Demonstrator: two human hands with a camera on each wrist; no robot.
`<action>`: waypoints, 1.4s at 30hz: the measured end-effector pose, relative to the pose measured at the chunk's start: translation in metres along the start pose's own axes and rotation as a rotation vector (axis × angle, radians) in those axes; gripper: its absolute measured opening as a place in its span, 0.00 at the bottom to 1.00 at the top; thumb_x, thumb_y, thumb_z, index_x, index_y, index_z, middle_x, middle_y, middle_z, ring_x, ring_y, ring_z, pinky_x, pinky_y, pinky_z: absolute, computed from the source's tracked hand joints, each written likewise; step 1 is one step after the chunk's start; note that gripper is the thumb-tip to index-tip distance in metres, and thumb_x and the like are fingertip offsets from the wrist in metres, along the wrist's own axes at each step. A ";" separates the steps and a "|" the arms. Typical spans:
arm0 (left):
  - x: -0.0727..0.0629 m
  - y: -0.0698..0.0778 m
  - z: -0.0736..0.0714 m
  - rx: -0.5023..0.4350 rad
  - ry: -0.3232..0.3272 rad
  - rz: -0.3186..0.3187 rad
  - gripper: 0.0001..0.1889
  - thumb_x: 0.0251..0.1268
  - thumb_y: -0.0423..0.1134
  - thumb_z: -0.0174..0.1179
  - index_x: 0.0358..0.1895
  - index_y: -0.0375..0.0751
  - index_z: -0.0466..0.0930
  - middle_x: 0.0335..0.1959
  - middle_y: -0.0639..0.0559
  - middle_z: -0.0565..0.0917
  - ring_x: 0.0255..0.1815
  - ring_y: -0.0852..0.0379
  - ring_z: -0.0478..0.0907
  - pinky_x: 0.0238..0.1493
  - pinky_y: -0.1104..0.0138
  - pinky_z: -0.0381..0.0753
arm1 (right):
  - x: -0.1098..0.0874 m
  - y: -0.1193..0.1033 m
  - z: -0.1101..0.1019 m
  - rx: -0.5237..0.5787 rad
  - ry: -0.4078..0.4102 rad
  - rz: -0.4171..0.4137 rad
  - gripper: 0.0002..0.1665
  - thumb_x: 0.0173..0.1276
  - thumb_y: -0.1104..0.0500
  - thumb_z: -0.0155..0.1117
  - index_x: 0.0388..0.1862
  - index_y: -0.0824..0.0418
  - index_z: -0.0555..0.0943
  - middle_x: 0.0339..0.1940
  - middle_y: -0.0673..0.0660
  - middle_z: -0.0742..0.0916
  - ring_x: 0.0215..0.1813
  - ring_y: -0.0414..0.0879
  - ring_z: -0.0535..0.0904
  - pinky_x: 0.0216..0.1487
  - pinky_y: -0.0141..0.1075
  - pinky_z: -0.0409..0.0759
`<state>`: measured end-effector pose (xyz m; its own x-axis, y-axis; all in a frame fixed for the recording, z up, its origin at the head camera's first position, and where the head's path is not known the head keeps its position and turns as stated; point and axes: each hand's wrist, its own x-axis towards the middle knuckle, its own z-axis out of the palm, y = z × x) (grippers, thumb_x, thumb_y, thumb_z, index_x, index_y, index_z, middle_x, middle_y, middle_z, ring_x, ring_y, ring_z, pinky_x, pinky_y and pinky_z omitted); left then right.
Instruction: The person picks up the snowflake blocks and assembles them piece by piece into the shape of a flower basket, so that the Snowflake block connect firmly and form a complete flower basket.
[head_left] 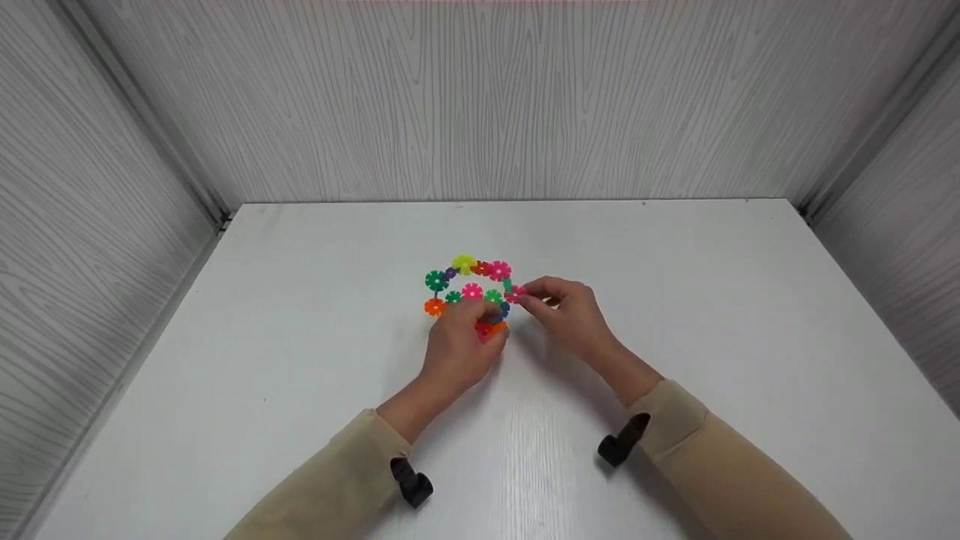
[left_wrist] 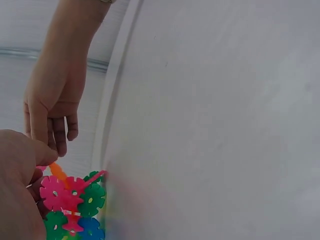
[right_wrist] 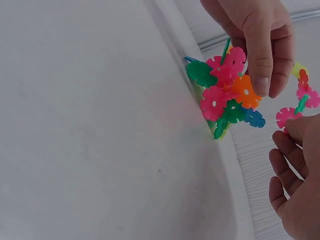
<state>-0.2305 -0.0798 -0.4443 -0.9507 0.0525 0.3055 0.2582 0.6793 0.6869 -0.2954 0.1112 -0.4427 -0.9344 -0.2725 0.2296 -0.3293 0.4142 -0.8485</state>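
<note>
Several bright plastic snowflake discs (head_left: 472,292) are slotted together into a bundled body, with a curved chain of discs arching behind it. My left hand (head_left: 459,343) grips the body near its front; in the right wrist view its thumb lies against an orange disc (right_wrist: 244,91). My right hand (head_left: 571,315) pinches a pink disc (right_wrist: 286,117) at the right end of the chain, joined to a small green disc (right_wrist: 301,104). The chain also carries a yellow disc (head_left: 464,264) at its top. My left hand hides part of the body in the head view.
The white tabletop (head_left: 315,300) spreads around the hands. A wood-grain panel (head_left: 517,97) stands behind it, with similar panels at left and right. Each wrist carries a black camera mount (head_left: 412,484) on a beige sleeve (head_left: 330,480).
</note>
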 end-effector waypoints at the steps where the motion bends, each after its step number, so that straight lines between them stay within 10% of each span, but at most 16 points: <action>1: 0.000 0.000 -0.001 0.003 -0.001 -0.006 0.22 0.61 0.38 0.79 0.58 0.44 0.84 0.54 0.52 0.87 0.58 0.54 0.82 0.59 0.63 0.85 | 0.000 0.000 0.000 0.002 -0.001 -0.003 0.09 0.76 0.54 0.72 0.50 0.54 0.91 0.44 0.47 0.92 0.48 0.47 0.83 0.55 0.41 0.83; 13: 0.003 -0.010 0.000 0.178 0.087 0.081 0.20 0.57 0.43 0.82 0.50 0.42 0.87 0.36 0.52 0.87 0.47 0.53 0.80 0.52 0.59 0.83 | -0.008 -0.004 0.009 -0.008 -0.017 -0.049 0.09 0.76 0.54 0.72 0.49 0.54 0.92 0.42 0.45 0.92 0.47 0.46 0.83 0.56 0.43 0.82; 42: 0.009 -0.016 0.012 0.301 0.146 0.153 0.12 0.59 0.42 0.79 0.42 0.41 0.90 0.40 0.50 0.87 0.48 0.51 0.80 0.52 0.59 0.81 | -0.012 0.003 0.013 -0.006 0.016 -0.010 0.08 0.75 0.56 0.73 0.48 0.57 0.92 0.43 0.48 0.92 0.46 0.47 0.83 0.51 0.39 0.83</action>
<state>-0.2454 -0.0815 -0.4605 -0.8650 0.0795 0.4955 0.3125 0.8579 0.4079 -0.2832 0.1041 -0.4542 -0.9332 -0.2622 0.2458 -0.3392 0.4166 -0.8435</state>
